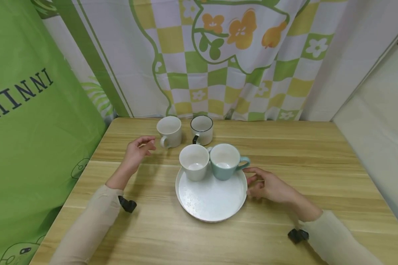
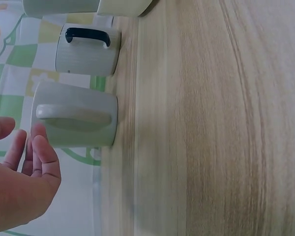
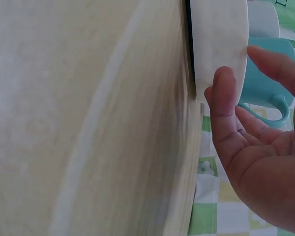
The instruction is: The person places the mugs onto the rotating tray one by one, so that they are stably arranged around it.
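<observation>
My left hand [image 1: 137, 154], its fingers loosely bent and holding nothing, is just left of a plain white mug [image 1: 171, 132] at the back of the table. That mug's handle [image 2: 73, 113] faces me. Beside it stands a white mug with a dark rim and black handle [image 1: 203, 130]. A round white tray [image 1: 210, 206] bears a white mug [image 1: 194, 162] and a light-blue mug [image 1: 224, 163] at its far side, both upright. At the tray's right edge, my right hand [image 1: 268, 186] has its relaxed fingertips at the rim; whether they touch is hard to tell.
The wooden table [image 1: 318, 165] extends around the tray. A patterned curtain [image 1: 225, 81] hangs along its back edge, and a green cloth [image 1: 36, 147] hangs along the left. A pale surface [image 1: 381, 95] borders the right side.
</observation>
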The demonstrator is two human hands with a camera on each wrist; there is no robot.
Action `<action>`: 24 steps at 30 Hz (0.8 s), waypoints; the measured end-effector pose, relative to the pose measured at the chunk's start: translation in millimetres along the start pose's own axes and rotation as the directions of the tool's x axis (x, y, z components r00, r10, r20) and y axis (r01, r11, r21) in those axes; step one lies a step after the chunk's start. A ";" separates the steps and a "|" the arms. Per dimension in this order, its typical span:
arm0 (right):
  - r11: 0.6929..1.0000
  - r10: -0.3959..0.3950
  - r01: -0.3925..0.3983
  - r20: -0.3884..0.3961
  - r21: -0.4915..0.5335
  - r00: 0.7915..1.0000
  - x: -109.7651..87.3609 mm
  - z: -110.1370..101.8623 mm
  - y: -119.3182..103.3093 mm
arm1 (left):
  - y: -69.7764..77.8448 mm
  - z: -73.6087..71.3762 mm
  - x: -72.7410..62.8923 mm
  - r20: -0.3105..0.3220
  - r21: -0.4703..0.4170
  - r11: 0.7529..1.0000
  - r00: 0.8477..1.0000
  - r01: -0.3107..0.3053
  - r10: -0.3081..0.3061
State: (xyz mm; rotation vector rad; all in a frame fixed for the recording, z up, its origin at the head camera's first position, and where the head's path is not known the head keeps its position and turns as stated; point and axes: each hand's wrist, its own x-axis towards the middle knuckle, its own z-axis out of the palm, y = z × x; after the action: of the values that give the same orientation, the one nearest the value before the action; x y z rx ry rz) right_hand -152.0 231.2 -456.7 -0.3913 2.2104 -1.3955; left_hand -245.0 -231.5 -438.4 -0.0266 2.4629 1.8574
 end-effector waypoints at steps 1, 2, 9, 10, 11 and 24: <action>1.000 0.000 0.000 -0.001 -0.005 1.000 -0.3 0.4 0.0 | 0.1 0.1 0.6 0.001 -0.001 1.000 1.000 0.002 -0.002; 1.000 0.003 -0.003 -0.002 -0.008 1.000 -0.6 0.7 0.0 | 0.3 0.4 0.8 0.000 -0.001 1.000 1.000 0.004 -0.004; 1.000 0.001 -0.001 -0.007 -0.020 1.000 -2.3 1.2 -0.7 | 0.6 2.0 2.1 0.004 0.005 1.000 1.000 0.013 -0.013; 1.000 0.001 -0.001 -0.011 -0.019 1.000 -2.6 1.5 -1.0 | 0.8 2.4 2.3 0.007 0.005 1.000 1.000 0.013 -0.013; 1.000 0.000 0.000 -0.013 -0.021 1.000 -3.2 1.7 -1.5 | 1.0 3.1 2.5 0.010 0.007 1.000 1.000 0.012 -0.013; 0.996 -0.011 0.007 -0.046 -0.084 0.999 -10.4 8.9 -2.9 | -0.2 9.6 8.6 0.015 -0.001 1.000 1.000 0.023 -0.023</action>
State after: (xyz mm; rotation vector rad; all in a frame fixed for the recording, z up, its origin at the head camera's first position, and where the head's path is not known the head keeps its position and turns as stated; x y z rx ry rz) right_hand -138.4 228.3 -454.6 -0.4027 2.3129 -1.3322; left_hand -253.3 -222.1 -441.8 -0.0403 2.4414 1.8424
